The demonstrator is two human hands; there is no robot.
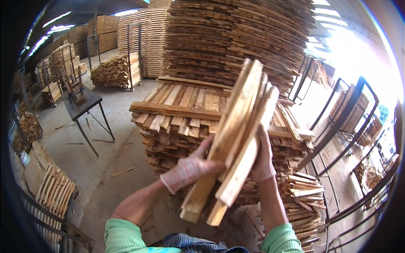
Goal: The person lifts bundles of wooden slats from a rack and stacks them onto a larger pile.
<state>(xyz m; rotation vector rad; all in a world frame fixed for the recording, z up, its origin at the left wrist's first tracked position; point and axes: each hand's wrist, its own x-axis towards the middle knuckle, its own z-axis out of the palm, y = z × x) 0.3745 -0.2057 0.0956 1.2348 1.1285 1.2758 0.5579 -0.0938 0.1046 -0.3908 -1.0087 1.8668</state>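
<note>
Bundle: a handful of pale, rough-sawn wooden slats (236, 139) is held tilted, top ends leaning away to the right, lower ends near the person's chest, above the low stack.
Left hand (192, 166): in a white knit glove, fingers wrapped over the bundle's left face, clamping it from the side.
Right hand (263, 158): also gloved, fingers closed round the right edge, so the 2 hands squeeze the loose slats together, likely to keep them from fanning out.
Low stack of crossed slats (181, 114): directly behind the bundle.
Dark metal-legged surface (82, 105): well apart, to the left.
</note>
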